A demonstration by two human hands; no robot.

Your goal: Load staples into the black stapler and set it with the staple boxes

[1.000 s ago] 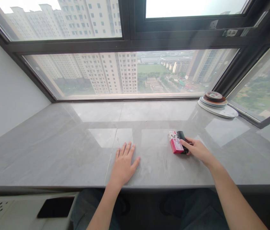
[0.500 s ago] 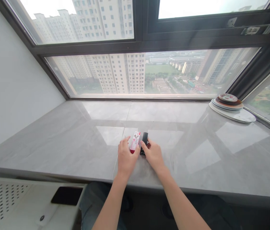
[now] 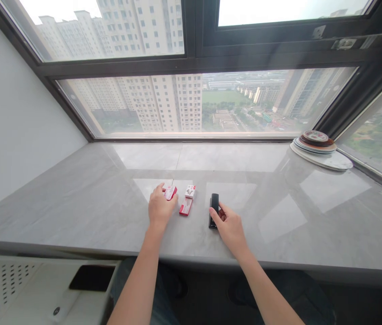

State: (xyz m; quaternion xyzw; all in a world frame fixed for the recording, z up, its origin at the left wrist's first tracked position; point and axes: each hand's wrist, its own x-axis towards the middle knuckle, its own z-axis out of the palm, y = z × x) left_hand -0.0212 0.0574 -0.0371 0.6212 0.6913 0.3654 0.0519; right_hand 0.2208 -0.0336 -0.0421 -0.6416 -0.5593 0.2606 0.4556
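My left hand (image 3: 160,206) is closed around a small red-and-white staple box (image 3: 170,192), just over or on the grey counter. To its right lie two more small boxes: a white one with a printed picture (image 3: 190,191) and, touching its near side, a red-and-white one (image 3: 186,207). Farther right, my right hand (image 3: 230,226) grips a black stapler (image 3: 214,211) between thumb and fingers. The stapler points away from me, and its right side is partly covered by my fingers.
A stack of round plates or lids (image 3: 317,148) stands at the counter's far right by the window. The grey counter (image 3: 76,203) ends at a front edge before my legs. Below left is a white perforated cabinet or chair-like surface (image 3: 35,289) with a black phone-like slab (image 3: 92,277).
Both hands have moved apart. My right hand has shifted the stapler right and nearer. My left hand has moved left with one box, leaving two boxes on the counter between the hands.
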